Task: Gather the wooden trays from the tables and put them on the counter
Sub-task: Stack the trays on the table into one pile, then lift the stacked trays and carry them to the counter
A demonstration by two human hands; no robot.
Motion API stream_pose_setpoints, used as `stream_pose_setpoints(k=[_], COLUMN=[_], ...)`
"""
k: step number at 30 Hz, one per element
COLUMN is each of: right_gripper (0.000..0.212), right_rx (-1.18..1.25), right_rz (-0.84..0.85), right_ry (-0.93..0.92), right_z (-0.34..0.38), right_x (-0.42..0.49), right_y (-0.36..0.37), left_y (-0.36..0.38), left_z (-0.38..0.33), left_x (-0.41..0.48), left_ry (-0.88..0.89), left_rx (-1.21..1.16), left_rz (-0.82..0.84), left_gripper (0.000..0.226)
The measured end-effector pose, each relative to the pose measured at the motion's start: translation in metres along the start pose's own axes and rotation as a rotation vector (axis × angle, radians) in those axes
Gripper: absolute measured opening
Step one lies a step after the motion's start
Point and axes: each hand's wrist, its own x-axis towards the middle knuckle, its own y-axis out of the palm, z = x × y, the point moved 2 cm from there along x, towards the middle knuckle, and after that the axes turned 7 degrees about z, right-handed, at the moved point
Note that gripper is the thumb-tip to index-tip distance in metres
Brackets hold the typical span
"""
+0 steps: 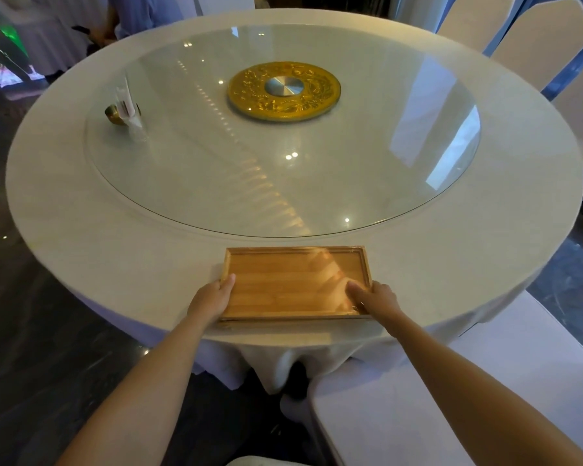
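Observation:
An empty rectangular wooden tray (290, 280) lies on the near edge of a round table (81, 230) covered in a white cloth. My left hand (212, 299) grips the tray's left rim, thumb inside on the tray floor. My right hand (376, 297) grips the right rim near the front corner, its thumb also resting inside. The tray looks flat on the cloth or barely raised; I cannot tell which.
A glass turntable (367, 146) with a gold centre disc (283, 90) fills the table's middle. A gold holder with paper slips (123, 111) stands at its left. White-covered chairs stand at the near right (468, 381) and far right (546, 38). People stand beyond the table's far left edge.

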Motion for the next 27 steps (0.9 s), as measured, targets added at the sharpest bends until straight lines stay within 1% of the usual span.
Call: stream_pose_setpoints(k=[2, 5, 9, 11, 14, 15, 18, 19, 21, 23, 24, 25, 27], right_gripper=[0.081, 0.06, 0.061, 0.068, 0.096, 0.098, 0.081, 0.078, 0.079, 0.085, 0.084, 0.075, 0.045], right_rx=[0.075, 0.147, 0.169, 0.142, 0.137, 0.143, 0.173, 0.199, 0.238, 0.291, 0.32, 0.339, 0.377], right_rz=[0.013, 0.025, 0.024, 0.021, 0.023, 0.031, 0.053, 0.056, 0.059, 0.067, 0.069, 0.071, 0.057], right_ry=[-0.003, -0.006, -0.025, -0.037, -0.038, -0.033, -0.051, -0.049, -0.041, -0.034, -0.038, -0.046, -0.087], right_z=[-0.011, -0.008, -0.006, -0.006, -0.012, -0.015, -0.009, -0.008, -0.011, -0.016, -0.016, -0.013, -0.008], right_x=[0.013, 0.003, 0.001, 0.002, 0.012, 0.016, 0.005, 0.002, 0.004, 0.008, 0.007, 0.001, -0.011], right_y=[0.002, 0.0, -0.002, -0.003, 0.0, 0.001, -0.002, -0.004, -0.003, -0.001, -0.002, -0.005, -0.011], left_y=[0.003, 0.009, 0.012, 0.013, 0.012, 0.011, 0.01, 0.01, 0.01, 0.011, 0.012, 0.012, 0.011], left_z=[0.0, 0.0, 0.002, 0.002, 0.0, 0.0, 0.0, 0.0, -0.001, -0.003, -0.004, -0.007, -0.017], left_x=[-0.001, -0.001, 0.0, -0.002, -0.003, -0.003, -0.003, -0.003, -0.004, -0.004, -0.003, -0.004, -0.003], left_ry=[-0.015, -0.047, -0.051, -0.049, -0.064, -0.072, -0.091, -0.103, -0.122, -0.126, -0.125, -0.125, -0.095], left_rx=[-0.139, -0.302, -0.364, -0.383, -0.406, -0.416, -0.455, -0.474, -0.501, -0.514, -0.516, -0.517, -0.504], left_rz=[0.009, 0.014, -0.002, 0.01, 0.016, 0.024, 0.043, 0.048, 0.054, 0.05, 0.044, 0.031, 0.004], left_gripper=[0.06, 0.056, 0.059, 0.059, 0.06, 0.06, 0.062, 0.063, 0.062, 0.061, 0.06, 0.06, 0.058])
